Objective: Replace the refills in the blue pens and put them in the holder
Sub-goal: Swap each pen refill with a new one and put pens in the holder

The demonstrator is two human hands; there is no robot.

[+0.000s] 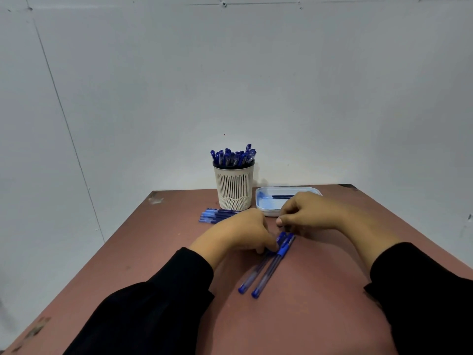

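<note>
Two blue pens (266,269) lie side by side on the reddish-brown tabletop (320,316), close to the person. Their caps point away toward the hands and their tips point back toward the person. The left hand (243,231) rests on the tabletop just left of the pens, with its fingers curled down and its fingertips touching the cap end of the left pen. It seems to be pinching that pen, but the fingers hide the grip, so I cannot tell for sure. The right hand (305,213) is held just above the far end of the pens, its fingers bent and its thumb and fingers close together near the caps. I cannot tell if it is holding anything. Both arms wear black sleeves (158,303). Farther back stands a cream holder (234,187) with slits in its side, and it is full of blue pens (233,156) standing with their caps up. Just right of the holder sits a white tray (266,210) with a thin dark refill (281,197) lying in it. Left of the holder's base, a small bunch of blue refills (216,215) lies flat on the tabletop. A plain grey wall (230,73) is behind it all.
</note>
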